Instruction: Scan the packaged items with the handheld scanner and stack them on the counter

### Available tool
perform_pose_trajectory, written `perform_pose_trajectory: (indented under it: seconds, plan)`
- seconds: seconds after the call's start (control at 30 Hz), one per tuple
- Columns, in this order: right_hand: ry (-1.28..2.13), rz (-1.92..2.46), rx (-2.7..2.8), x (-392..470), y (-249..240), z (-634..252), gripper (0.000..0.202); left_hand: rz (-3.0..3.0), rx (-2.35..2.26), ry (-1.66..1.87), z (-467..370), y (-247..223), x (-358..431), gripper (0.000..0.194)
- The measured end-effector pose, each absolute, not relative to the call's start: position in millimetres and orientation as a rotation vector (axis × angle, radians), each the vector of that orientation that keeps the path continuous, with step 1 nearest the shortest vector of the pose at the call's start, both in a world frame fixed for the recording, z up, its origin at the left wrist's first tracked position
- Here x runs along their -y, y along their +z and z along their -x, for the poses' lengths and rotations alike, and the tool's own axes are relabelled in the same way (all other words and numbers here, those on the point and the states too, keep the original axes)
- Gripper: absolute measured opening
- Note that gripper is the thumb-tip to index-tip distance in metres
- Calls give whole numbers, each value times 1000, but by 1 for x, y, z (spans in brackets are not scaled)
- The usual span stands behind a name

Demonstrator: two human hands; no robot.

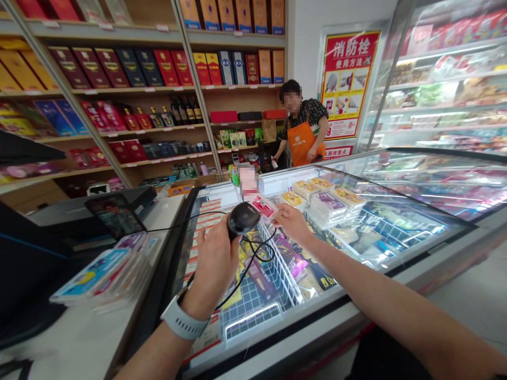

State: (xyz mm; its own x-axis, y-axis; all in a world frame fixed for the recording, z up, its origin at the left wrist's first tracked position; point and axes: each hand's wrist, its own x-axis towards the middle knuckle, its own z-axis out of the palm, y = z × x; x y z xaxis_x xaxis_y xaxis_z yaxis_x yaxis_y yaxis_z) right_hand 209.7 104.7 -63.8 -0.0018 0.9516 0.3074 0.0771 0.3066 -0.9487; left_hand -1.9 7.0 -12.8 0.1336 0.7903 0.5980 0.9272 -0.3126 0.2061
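My left hand (217, 258), with a grey watch band on the wrist, is closed around a black handheld barcode scanner (243, 217). Its dark cable loops below over the glass top of a chest freezer (431, 245). Just right of the scanner, my right hand (292, 221) pinches the edge of a small red-and-white printed packet (263, 207); its exact kind is unclear. The scanner's head is close to this packet. Beyond my right hand, several clear-wrapped flat packs (328, 205) with yellow and purple labels sit stacked on the glass.
To the left, flat plastic packs (99, 272) lie on a white counter (89, 338), near a propped phone (114, 215). White wire baskets (283, 269) show under the freezer glass. A person in an orange apron (303, 140) stands behind the freezer, before shelves (146, 91) of boxes.
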Motion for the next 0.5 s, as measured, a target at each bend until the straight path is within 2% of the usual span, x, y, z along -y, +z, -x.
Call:
perform_pose_trajectory:
  seconds: [0.5]
  plan:
    - [904, 1054, 1399, -102, -61, -209, 28, 2216, 1664, -946, 1, -12, -6, 49]
